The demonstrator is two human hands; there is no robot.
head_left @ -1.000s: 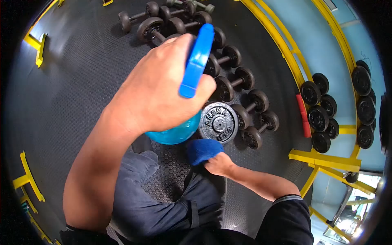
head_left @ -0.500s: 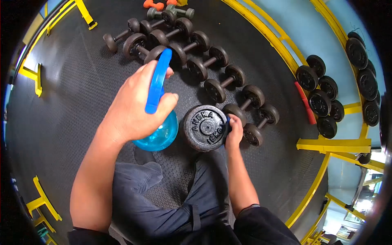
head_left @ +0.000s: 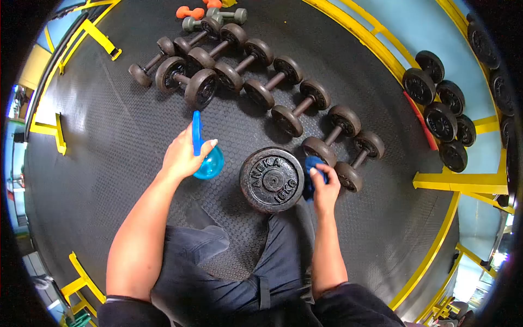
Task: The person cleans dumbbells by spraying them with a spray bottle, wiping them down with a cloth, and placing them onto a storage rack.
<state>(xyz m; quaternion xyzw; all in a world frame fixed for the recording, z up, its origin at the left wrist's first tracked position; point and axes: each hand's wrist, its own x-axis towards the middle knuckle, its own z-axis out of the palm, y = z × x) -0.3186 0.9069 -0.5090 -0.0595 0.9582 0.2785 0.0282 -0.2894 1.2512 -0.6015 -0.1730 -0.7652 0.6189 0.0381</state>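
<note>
My left hand point(head_left: 180, 155) is closed around a spray bottle point(head_left: 211, 163) with a blue head and a see-through teal body, to the left of a round black weight. The weight point(head_left: 272, 180) has raised ANEKA lettering and a kilogram marking on its upward face; whatever lies beneath that face is hidden. At its right rim, my right hand point(head_left: 325, 191) grips a bunched dark blue cloth point(head_left: 309, 185). The cloth is right beside the rim; whether it touches is hard to tell.
Rows of black dumbbells point(head_left: 294, 114) lie on the dark textured floor point(head_left: 218, 294), with smaller grey and orange dumbbells point(head_left: 189, 12) beyond. To the right, a yellow rack point(head_left: 463, 182) holds more dumbbells point(head_left: 441, 122). My bent legs point(head_left: 218, 267) frame the near side.
My left hand with the spray bottle has moved down and away from the camera. More of the cloth in my right hand shows beside the weight. The view has shifted slightly.
</note>
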